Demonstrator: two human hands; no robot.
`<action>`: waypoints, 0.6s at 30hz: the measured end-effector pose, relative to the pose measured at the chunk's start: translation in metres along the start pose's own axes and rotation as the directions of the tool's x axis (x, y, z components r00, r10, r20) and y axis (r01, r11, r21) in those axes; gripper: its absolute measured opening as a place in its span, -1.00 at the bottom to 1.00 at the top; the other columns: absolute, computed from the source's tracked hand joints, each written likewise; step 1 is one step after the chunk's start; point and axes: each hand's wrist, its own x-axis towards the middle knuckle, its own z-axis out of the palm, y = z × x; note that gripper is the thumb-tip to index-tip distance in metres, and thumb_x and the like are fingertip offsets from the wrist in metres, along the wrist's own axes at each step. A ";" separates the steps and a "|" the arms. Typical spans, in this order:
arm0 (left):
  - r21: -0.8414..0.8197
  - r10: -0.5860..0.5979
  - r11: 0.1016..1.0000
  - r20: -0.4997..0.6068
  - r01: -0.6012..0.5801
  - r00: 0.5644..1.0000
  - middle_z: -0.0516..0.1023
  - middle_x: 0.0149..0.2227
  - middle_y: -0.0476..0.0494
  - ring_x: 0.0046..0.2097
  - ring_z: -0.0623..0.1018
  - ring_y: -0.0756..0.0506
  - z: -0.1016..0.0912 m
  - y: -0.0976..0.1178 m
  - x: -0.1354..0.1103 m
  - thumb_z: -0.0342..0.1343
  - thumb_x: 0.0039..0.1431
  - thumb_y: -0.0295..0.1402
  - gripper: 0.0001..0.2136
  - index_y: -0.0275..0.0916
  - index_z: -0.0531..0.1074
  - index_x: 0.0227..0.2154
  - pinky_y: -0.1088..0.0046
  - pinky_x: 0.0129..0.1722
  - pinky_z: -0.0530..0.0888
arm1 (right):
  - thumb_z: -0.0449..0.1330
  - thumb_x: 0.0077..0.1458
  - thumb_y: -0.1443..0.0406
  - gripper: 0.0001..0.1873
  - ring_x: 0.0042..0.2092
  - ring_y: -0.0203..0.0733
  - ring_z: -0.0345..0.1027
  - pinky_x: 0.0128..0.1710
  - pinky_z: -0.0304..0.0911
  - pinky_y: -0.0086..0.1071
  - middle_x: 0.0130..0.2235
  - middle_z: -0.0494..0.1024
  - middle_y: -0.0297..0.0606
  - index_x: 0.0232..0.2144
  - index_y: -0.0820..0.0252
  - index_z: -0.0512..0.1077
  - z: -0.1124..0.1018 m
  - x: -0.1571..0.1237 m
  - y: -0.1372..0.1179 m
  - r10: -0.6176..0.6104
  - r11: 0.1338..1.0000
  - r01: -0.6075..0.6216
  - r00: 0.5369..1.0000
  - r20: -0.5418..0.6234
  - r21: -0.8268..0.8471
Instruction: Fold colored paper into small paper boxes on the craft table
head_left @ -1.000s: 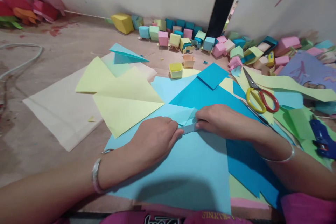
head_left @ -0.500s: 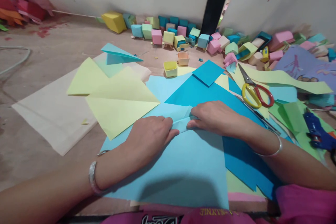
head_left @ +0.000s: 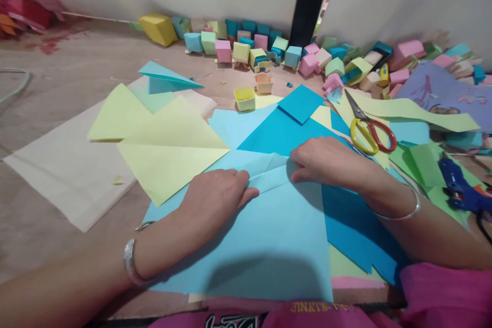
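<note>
A folded piece of light blue paper [head_left: 271, 179] lies between my hands, with a straight crease along it. My left hand [head_left: 215, 192] presses at its left end, fingers curled and thumb alongside. At the right end my right hand [head_left: 317, 160] pinches the paper between thumb and curled fingers. Under both hands spreads a large light blue sheet [head_left: 269, 246]. A darker blue sheet [head_left: 277, 130] reaches out behind the right hand, with a small blue square [head_left: 301, 104] on top. To the left, a creased pale yellow sheet [head_left: 169, 154] overlaps the light blue one.
Scissors [head_left: 369, 130] with red and yellow handles lie on paper scraps at the right, near a blue glue gun [head_left: 461, 184]. Small paper boxes [head_left: 241, 52] line the wall, where a phone [head_left: 308, 13] stands upright. A white sheet [head_left: 69, 169] lies at the left.
My right hand has slid to the right along the folded paper, widening the gap between my hands. My left hand stays at the left end. The view has shifted slightly.
</note>
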 end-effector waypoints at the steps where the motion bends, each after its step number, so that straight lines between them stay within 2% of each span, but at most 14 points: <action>1: 0.002 0.001 1.000 -0.004 -0.001 1.000 0.45 -0.54 -0.10 -0.49 0.44 -0.12 0.000 0.000 0.000 -0.06 0.28 -0.05 -0.64 -0.22 0.40 -0.44 0.38 -0.54 -0.05 | 0.20 0.06 0.17 -0.78 -0.37 -0.14 0.39 -0.51 -0.12 -0.39 -0.38 0.56 -0.14 -0.44 0.22 0.49 0.000 -0.003 0.001 -0.004 1.000 0.004 1.000 -0.002 -0.011; 5: 0.005 0.026 1.000 -0.043 -0.026 0.999 0.42 -0.56 -0.07 -0.49 0.44 -0.11 0.001 -0.001 -0.001 -0.05 0.28 -0.07 -0.66 -0.20 0.37 -0.46 0.38 -0.54 -0.05 | 0.18 0.06 0.30 -0.83 -0.41 -0.18 0.34 -0.50 -0.19 -0.37 -0.44 0.52 -0.14 -0.54 0.24 0.43 -0.001 -0.013 -0.001 -0.009 0.999 0.006 0.998 -0.063 -0.051; 9: 0.002 0.035 0.999 -0.056 -0.035 0.998 0.37 -0.58 -0.03 -0.52 0.39 -0.09 0.003 -0.002 -0.003 -0.04 0.28 -0.08 -0.68 -0.21 0.36 -0.42 0.38 -0.55 -0.02 | 0.11 0.15 0.29 -0.85 -0.37 -0.24 0.30 -0.49 -0.19 -0.38 -0.39 0.50 -0.21 -0.44 0.22 0.40 0.004 -0.009 -0.009 -0.198 0.971 0.217 0.963 -0.181 0.095; 12: 0.022 0.065 0.998 -0.144 -0.062 0.988 0.38 -0.50 -0.08 -0.44 0.38 -0.11 0.000 0.000 -0.005 -0.02 0.29 -0.16 -0.75 -0.25 0.38 -0.31 0.38 -0.51 0.11 | 0.10 0.10 0.38 -0.93 -0.34 -0.28 0.26 -0.47 -0.14 -0.41 -0.35 0.49 -0.24 -0.41 0.22 0.37 0.012 0.004 -0.008 -0.264 0.934 0.299 0.946 -0.187 0.193; 15: 0.093 0.187 0.981 -0.219 -0.170 0.958 0.39 -0.37 -0.14 -0.33 0.36 -0.15 -0.006 0.005 -0.003 -0.03 0.29 -0.34 -0.86 -0.20 0.41 -0.19 0.33 -0.40 0.21 | 0.09 0.07 0.41 -0.93 -0.35 -0.30 0.22 -0.46 -0.10 -0.44 -0.36 0.47 -0.29 -0.42 0.21 0.36 0.015 0.014 -0.003 -0.325 0.893 0.364 0.928 -0.180 0.264; 18: 0.142 0.334 0.940 -0.199 -0.310 0.921 0.38 -0.35 -0.11 -0.32 0.32 -0.15 -0.007 0.011 0.001 -0.10 0.31 -0.44 -0.71 -0.07 0.36 0.01 0.29 -0.38 0.20 | 0.07 0.08 0.40 -0.92 -0.37 -0.29 0.19 -0.46 -0.09 -0.44 -0.38 0.45 -0.28 -0.43 0.22 0.35 0.016 0.016 -0.001 -0.332 0.897 0.368 0.926 -0.179 0.245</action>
